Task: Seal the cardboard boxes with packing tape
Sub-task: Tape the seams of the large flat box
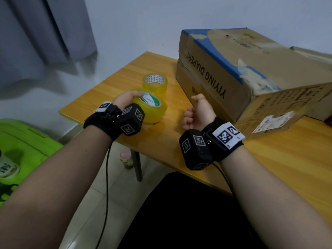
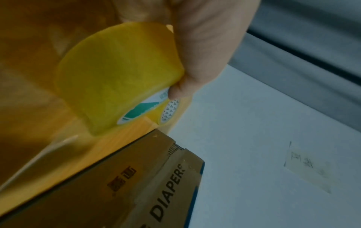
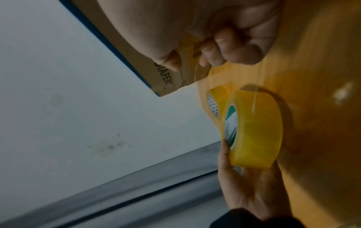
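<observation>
A large yellow tape roll [image 1: 152, 108] [image 2: 117, 77] [image 3: 257, 128] stands on the wooden table [image 1: 161, 141]. My left hand [image 1: 133, 96] [image 2: 181, 86] [image 3: 240, 169] grips it, thumb on its core. My right hand [image 1: 188, 114] [image 3: 197, 58] is curled a little to the right of the roll and pinches the end of a clear tape strip [image 3: 244, 77] that runs back to the roll. The worn cardboard box [image 1: 251, 69] [image 2: 136, 185] [image 3: 146, 61], printed "DIAPERS", lies just right of that hand, its flaps down.
A second, smaller yellow tape roll [image 1: 155, 83] [image 2: 170, 111] [image 3: 215, 104] lies behind the first. A green bin [image 1: 27, 141] sits on the floor at the left and a bottle [image 1: 127, 159] under the table. A grey curtain [image 1: 45, 33] hangs at the back left.
</observation>
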